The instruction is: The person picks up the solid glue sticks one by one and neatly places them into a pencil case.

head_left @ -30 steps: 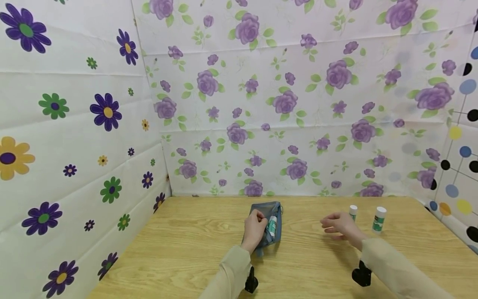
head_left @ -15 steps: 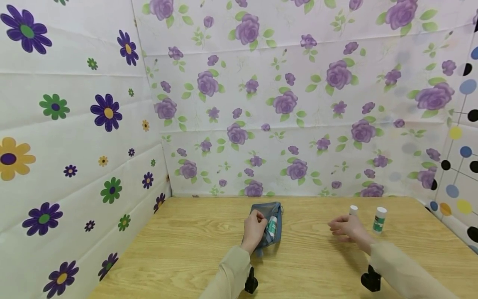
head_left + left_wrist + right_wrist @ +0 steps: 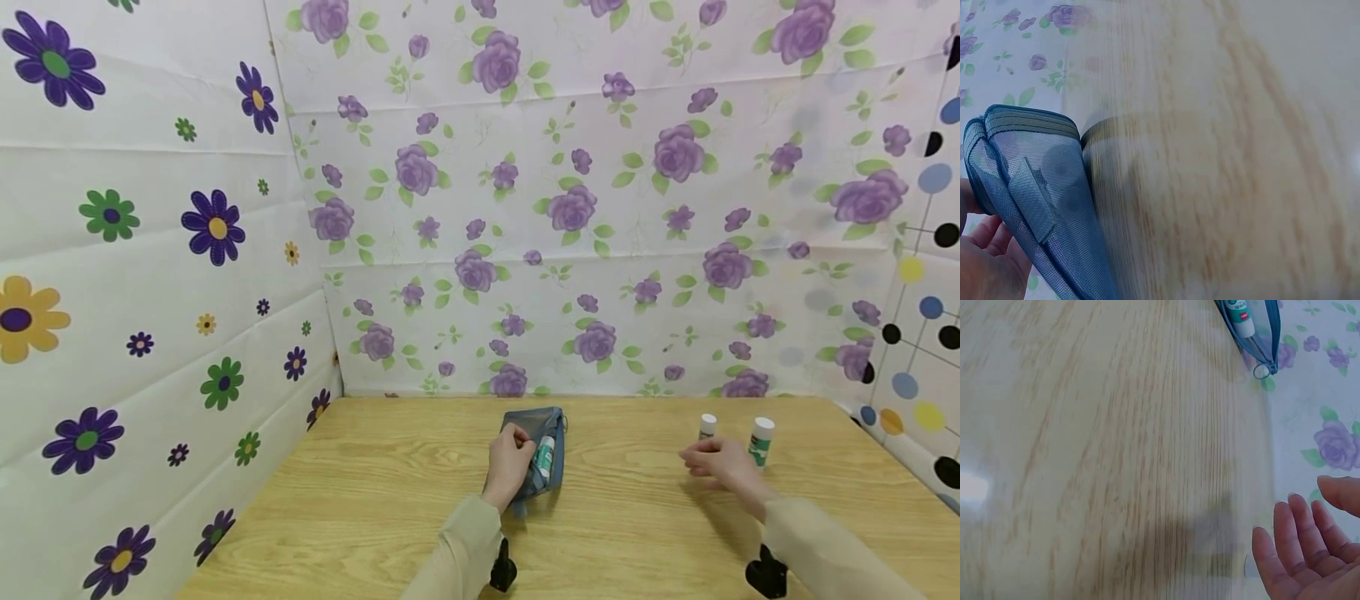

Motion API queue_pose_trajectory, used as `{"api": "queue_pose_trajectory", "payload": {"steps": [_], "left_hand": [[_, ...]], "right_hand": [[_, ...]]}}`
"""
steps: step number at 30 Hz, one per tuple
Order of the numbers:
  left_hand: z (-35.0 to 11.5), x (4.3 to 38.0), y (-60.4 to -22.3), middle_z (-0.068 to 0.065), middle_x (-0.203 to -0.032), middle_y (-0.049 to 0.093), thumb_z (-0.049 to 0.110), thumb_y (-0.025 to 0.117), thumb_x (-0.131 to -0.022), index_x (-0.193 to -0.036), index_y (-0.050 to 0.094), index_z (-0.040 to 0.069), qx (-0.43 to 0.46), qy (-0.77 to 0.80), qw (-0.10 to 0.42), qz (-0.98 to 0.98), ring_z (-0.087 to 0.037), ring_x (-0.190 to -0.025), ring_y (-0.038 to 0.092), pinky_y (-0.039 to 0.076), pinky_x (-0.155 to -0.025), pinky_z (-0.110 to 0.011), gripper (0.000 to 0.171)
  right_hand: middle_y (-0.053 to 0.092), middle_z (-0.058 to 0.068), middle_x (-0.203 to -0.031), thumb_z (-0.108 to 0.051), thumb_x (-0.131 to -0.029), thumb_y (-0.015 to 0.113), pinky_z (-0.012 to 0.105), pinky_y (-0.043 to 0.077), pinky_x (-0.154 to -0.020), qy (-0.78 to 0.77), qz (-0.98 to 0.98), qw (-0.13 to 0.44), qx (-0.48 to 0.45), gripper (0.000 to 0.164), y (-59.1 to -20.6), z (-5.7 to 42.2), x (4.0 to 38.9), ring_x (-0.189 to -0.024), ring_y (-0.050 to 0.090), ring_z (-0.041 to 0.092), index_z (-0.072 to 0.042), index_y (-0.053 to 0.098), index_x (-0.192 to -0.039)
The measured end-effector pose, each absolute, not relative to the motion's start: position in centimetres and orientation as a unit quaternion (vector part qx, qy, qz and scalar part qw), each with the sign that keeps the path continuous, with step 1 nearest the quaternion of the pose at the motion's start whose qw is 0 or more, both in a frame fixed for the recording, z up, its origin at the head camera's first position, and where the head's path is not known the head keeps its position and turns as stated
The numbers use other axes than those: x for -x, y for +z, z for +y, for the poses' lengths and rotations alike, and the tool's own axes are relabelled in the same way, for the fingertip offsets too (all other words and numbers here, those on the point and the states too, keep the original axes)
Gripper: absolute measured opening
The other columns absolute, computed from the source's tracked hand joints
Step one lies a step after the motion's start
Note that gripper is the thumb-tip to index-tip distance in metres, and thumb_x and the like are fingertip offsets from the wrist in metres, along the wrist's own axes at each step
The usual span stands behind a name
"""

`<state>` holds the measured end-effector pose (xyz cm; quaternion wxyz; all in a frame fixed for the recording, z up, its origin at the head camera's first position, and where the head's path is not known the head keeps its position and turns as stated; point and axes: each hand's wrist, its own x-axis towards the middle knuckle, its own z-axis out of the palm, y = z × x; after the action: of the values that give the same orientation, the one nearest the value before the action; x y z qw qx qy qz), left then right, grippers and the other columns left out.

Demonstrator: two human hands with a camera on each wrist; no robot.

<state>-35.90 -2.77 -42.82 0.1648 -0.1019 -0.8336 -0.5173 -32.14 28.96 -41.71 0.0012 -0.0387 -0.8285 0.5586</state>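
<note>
My left hand grips the near left edge of a blue mesh zip pouch, which is held open on the table. Inside the pouch lies a green and white glue stick. In the left wrist view, thumb and fingers stand on either side of the pouch's edge. My right hand holds nothing; its fingers are relaxed and apart. Just behind it stands a small glue stick, its lower part hidden by the hand. A larger glue stick stands upright to the right.
The wooden table meets a flowered cloth wall at the back. More patterned cloth hangs on the left side and on the right. Black wrist camera mounts hang below both sleeves.
My right hand has moved right, away from the pouch, and now passes in front of the standing glue sticks. The left hand and the pouch have stayed in place.
</note>
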Motion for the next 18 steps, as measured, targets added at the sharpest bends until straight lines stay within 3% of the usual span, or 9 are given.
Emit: {"api": "queue_pose_trajectory", "payload": {"steps": [9, 18], "left_hand": [[-2.8, 35.9, -42.9, -0.001, -0.067, 0.045, -0.001, 0.054, -0.084, -0.080, 0.051, 0.005, 0.102, -0.520, 0.161, -0.832, -0.012, -0.057, 0.042, 0.036, -0.051, -0.026, 0.007], [-2.7, 36.1, -43.0, -0.001, -0.068, 0.046, 0.000, 0.053, -0.085, -0.081, 0.051, 0.006, 0.099, -0.521, 0.153, -0.834, -0.012, -0.057, 0.042, 0.036, -0.051, -0.027, 0.007]], "right_hand": [[0.058, 0.019, -0.091, -0.019, -0.087, 0.061, 0.040, 0.049, -0.066, 0.550, -0.832, 0.070, 0.035, 0.038, -41.9, 29.8, 31.3, -0.083, 0.059, 0.034, 0.014, 0.049, -0.103], [0.054, 0.023, -0.094, -0.019, -0.086, 0.061, 0.039, 0.049, -0.064, 0.507, -0.855, 0.094, 0.054, 0.045, -42.0, 30.3, 31.4, -0.083, 0.057, 0.036, 0.015, 0.043, -0.110]]}}
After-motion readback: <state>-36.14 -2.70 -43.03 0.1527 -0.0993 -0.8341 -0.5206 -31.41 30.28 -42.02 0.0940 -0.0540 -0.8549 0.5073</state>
